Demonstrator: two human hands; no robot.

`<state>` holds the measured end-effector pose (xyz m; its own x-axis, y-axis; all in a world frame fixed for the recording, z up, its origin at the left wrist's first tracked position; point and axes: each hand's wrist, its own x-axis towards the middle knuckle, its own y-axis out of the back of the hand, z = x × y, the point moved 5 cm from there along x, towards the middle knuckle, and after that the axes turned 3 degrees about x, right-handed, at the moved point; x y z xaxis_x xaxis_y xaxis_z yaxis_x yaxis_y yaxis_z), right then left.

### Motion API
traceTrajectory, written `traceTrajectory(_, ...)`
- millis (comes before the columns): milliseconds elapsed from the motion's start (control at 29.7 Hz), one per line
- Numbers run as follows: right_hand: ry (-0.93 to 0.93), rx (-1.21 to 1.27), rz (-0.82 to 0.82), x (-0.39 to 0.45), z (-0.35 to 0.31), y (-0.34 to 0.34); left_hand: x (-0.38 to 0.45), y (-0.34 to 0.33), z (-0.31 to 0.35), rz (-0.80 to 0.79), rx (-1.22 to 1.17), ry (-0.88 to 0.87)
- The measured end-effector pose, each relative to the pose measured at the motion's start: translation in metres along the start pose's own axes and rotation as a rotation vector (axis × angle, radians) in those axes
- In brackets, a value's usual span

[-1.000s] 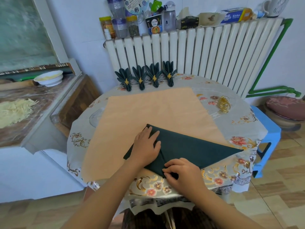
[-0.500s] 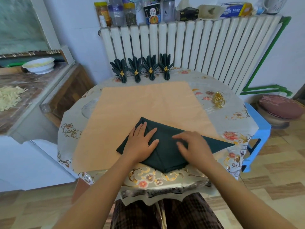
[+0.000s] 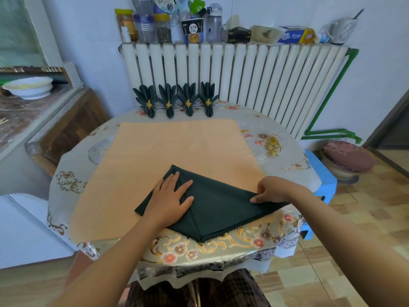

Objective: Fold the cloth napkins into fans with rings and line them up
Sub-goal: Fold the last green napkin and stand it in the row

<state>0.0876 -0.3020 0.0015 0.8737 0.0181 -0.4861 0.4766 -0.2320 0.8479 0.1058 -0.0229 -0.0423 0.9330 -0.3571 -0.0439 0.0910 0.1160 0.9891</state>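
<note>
Napkin [image 3: 212,209], dark green, lies partly folded on the peach mat [image 3: 177,147] at the table's [image 3: 294,165] near edge. My left hand [image 3: 171,201] presses flat on it, fingers spread. My right hand [image 3: 269,190] pinches its right corner. Four finished fans [image 3: 177,103] stand in a row by the radiator [image 3: 254,74]; gold rings [image 3: 274,145] lie right of the mat.

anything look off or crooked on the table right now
Nothing is spilled or damaged. The dark green napkin lies skewed, its near corner hanging past the peach mat onto the tablecloth, left hand flat on it, right hand pinching its right corner. The four finished fans stand in an even row.
</note>
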Motion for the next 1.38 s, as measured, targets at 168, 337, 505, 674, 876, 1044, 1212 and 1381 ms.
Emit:
traceTrajectory(168, 0.086, 0.063, -0.021, -0.003, 0.001, 0.020, -0.001, 0.002, 0.001, 0.010, -0.003, 0.001)
traceTrajectory(337, 0.222, 0.432, -0.176, -0.010, -0.010, 0.043, -0.001, 0.001, 0.000, 0.012, 0.015, 0.003)
traceTrajectory(505, 0.207, 0.802, -0.469, 0.003, -0.024, 0.044, -0.001, -0.002, 0.002, 0.018, -0.024, -0.002)
traceTrajectory(674, 0.279, 0.831, -0.372, 0.027, -0.057, 0.051, 0.000, 0.000, -0.001, 0.031, -0.037, 0.009)
traceTrajectory(876, 0.288, 0.634, -0.057, 0.051, -0.096, 0.032, -0.001, 0.005, 0.001, 0.071, -0.171, 0.016)
traceTrajectory(1044, 0.275, 0.509, 0.110, 0.067, -0.122, 0.012, -0.006, 0.012, -0.006, 0.159, -0.371, 0.081)
traceTrajectory(1212, 0.286, 0.323, 0.346, 0.086, -0.134, 0.001, -0.009, 0.015, -0.006, 0.224, -0.443, 0.079)
traceTrajectory(1381, 0.327, 0.226, 0.432, 0.090, -0.146, -0.010, -0.006, 0.008, -0.007, 0.198, -0.369, 0.064)
